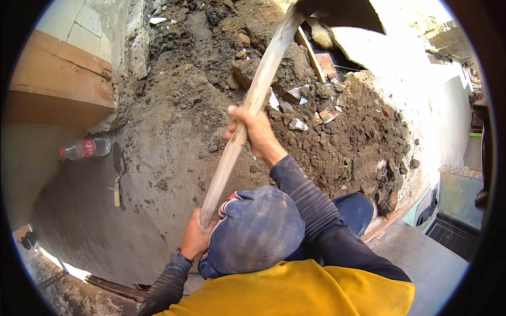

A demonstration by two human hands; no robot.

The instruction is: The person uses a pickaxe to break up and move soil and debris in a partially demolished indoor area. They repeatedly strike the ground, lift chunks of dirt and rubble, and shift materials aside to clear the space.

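A hoe's pale wooden handle (266, 71) slants from low centre to the upper right. Its dark metal blade (345, 16) is raised at the top edge, partly cut off by the picture. My left hand (196, 235) is closed around the handle's lower end, a dark band at its wrist. Farther up, my right hand (255, 131) wraps around the middle of the handle. Beneath and right of the hoe lies a heap of loose dark soil (363, 139) mixed with stones and broken bits. My bent knee in blue trousers (258, 231) shows between my arms.
A clear plastic bottle (87, 148) with a red cap lies at the left, beside a trowel (119, 163). An orange-brown ledge (58, 79) juts from the left wall. Near the blade are a wooden strip (311, 55) and a reddish brick piece (326, 65). A pale wall (443, 113) borders the right.
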